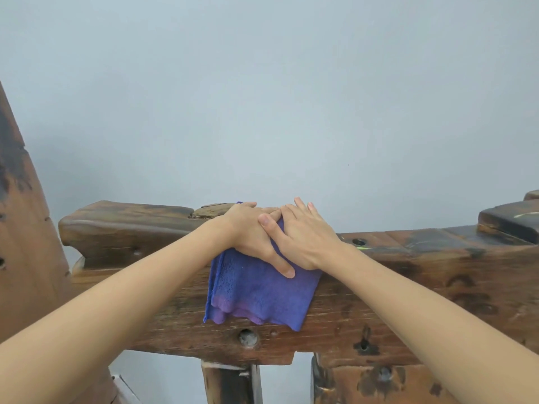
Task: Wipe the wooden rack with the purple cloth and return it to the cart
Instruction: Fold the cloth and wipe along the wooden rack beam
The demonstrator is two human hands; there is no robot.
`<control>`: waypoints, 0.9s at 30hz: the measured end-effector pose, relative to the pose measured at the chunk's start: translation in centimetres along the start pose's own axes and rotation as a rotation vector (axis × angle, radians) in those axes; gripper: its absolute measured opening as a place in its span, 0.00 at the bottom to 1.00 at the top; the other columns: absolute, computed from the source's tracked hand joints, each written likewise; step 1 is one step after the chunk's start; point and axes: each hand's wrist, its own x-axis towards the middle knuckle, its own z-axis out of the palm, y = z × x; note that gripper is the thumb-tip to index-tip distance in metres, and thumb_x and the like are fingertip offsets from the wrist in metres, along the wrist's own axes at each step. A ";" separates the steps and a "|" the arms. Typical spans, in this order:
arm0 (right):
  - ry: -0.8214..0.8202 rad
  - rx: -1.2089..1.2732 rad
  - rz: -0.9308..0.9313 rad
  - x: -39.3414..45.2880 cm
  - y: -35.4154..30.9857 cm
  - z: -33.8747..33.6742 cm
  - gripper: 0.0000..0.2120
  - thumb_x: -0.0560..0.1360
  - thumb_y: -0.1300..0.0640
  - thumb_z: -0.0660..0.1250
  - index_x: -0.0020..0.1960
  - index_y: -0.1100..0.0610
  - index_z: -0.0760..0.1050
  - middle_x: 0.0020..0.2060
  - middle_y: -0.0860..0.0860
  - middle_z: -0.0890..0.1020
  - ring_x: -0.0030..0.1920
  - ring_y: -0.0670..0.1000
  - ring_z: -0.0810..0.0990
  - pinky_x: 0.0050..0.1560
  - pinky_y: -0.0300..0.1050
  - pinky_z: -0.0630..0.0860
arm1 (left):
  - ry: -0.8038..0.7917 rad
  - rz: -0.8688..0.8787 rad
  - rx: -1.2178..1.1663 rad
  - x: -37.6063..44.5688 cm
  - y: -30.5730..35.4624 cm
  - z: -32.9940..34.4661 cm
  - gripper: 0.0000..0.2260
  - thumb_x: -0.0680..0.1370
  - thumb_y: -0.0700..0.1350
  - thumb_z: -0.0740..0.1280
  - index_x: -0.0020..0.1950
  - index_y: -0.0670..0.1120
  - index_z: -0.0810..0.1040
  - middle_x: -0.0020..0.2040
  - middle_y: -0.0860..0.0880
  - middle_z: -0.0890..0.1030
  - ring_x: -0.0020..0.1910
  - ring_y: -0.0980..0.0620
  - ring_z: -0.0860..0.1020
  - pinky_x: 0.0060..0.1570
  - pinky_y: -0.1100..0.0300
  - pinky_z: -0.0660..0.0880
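Cloth first: folded purple microfibre cloth [259, 290] is draped over top edge of the dark, weathered wooden rack beam [393, 287], w/ most of it hanging down the near face and a small bit under the hands on top. Left hand [253, 228] lies flat on the cloth, palm down, fingers spread toward the right, pressing rather than gripping; right hand [303, 237] overlaps it, also open and flat, fingers pointing up-left over the left knuckles, thumb side near cloth's upper right edge. Neither hand is clenched. Judging by look, cloth is soft, light, limp, folded in several layers, so it'll slide & bunch unless pinned by the palms; best hold is flat pressure on the top fold, or pinch the upper edge when lifting off. Rack looks heavy, stiff, rough, w/ holes, knots and chipped edges that could snag the pile. Upright wooden post [20, 228] stands at left, raised block [510, 220] at right, two legs [230, 383] below. Plain pale blue-grey wall [262, 97] behind. Cart not in view.
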 end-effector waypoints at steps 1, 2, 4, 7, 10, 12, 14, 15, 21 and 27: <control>0.005 -0.001 0.000 -0.1 0.3 -0.1 0.57 0.70 0.23 0.31 0.79 0.63 0.62 0.79 0.56 0.66 0.83 0.55 0.50 0.81 0.55 0.45 | 0.010 -0.001 -0.018 0.2 0.3 -0.1 0.57 0.54 0.81 0.67 0.77 0.55 0.60 0.73 0.60 0.71 0.71 0.53 0.72 0.74 0.52 0.64; 0.007 -0.001 0.000 -0.2 0.6 -0.1 0.58 0.68 0.22 0.29 0.79 0.63 0.61 0.80 0.55 0.66 0.83 0.54 0.49 0.81 0.55 0.44 | 0.012 0.000 -0.046 0.4 0.6 -0.1 0.58 0.54 0.80 0.69 0.77 0.54 0.60 0.73 0.59 0.72 0.71 0.52 0.73 0.71 0.53 0.67; 0.004 -0.013 0.004 -0.5 1.4 -0.3 0.60 0.66 0.22 0.27 0.80 0.61 0.60 0.80 0.54 0.65 0.83 0.54 0.49 0.81 0.56 0.44 | -0.013 0.003 -0.085 0.8 1.2 -0.1 0.61 0.54 0.78 0.71 0.80 0.51 0.56 0.77 0.54 0.67 0.75 0.51 0.68 0.74 0.55 0.65; -0.015 -0.069 0.008 -1.0 2.5 -0.5 0.62 0.66 0.22 0.24 0.81 0.62 0.59 0.80 0.54 0.65 0.84 0.53 0.48 0.81 0.56 0.43 | -0.079 -0.037 -0.069 1.6 1.9 0.0 0.68 0.54 0.79 0.70 0.83 0.47 0.45 0.83 0.49 0.54 0.81 0.50 0.58 0.78 0.55 0.56; -0.042 -0.142 0.018 -1.7 3.5 -0.7 0.63 0.65 0.23 0.22 0.81 0.64 0.59 0.81 0.56 0.64 0.84 0.54 0.47 0.81 0.56 0.42 | -0.119 -0.061 -0.058 2.4 2.8 0.2 0.71 0.54 0.80 0.70 0.82 0.44 0.41 0.84 0.49 0.49 0.82 0.50 0.54 0.79 0.54 0.54; -0.078 -0.165 0.030 -2.2 4.0 -0.7 0.62 0.66 0.24 0.23 0.81 0.65 0.56 0.82 0.57 0.61 0.84 0.53 0.45 0.81 0.55 0.40 | -0.123 -0.050 -0.049 2.8 3.4 0.3 0.70 0.55 0.79 0.70 0.82 0.43 0.41 0.84 0.50 0.50 0.81 0.50 0.55 0.78 0.56 0.55; -0.111 -0.186 0.026 -2.6 4.3 -0.7 0.59 0.69 0.25 0.24 0.82 0.65 0.53 0.83 0.57 0.58 0.84 0.51 0.42 0.81 0.54 0.39 | -0.115 -0.013 -0.042 3.1 3.9 0.4 0.69 0.55 0.78 0.71 0.83 0.44 0.44 0.83 0.52 0.55 0.80 0.50 0.59 0.76 0.58 0.58; -0.126 -0.193 0.020 -2.7 4.3 -0.7 0.57 0.70 0.26 0.25 0.83 0.64 0.52 0.83 0.57 0.56 0.83 0.51 0.41 0.81 0.54 0.38 | -0.105 0.001 -0.044 3.2 4.0 0.4 0.68 0.55 0.78 0.71 0.83 0.45 0.47 0.81 0.54 0.59 0.78 0.51 0.62 0.75 0.57 0.60; -0.169 -0.214 -0.050 -2.7 5.0 -1.2 0.53 0.71 0.28 0.25 0.83 0.62 0.48 0.83 0.56 0.54 0.83 0.49 0.40 0.81 0.54 0.37 | -0.056 0.000 -0.040 3.5 4.7 0.5 0.58 0.53 0.77 0.73 0.74 0.48 0.63 0.67 0.57 0.73 0.67 0.51 0.74 0.68 0.57 0.69; -0.161 -0.256 -0.126 -2.9 6.2 -1.5 0.51 0.72 0.31 0.24 0.84 0.57 0.50 0.83 0.52 0.57 0.83 0.48 0.42 0.81 0.55 0.37 | -0.069 -0.033 0.018 4.1 6.2 0.6 0.57 0.52 0.79 0.70 0.73 0.47 0.66 0.66 0.52 0.76 0.66 0.48 0.74 0.68 0.56 0.69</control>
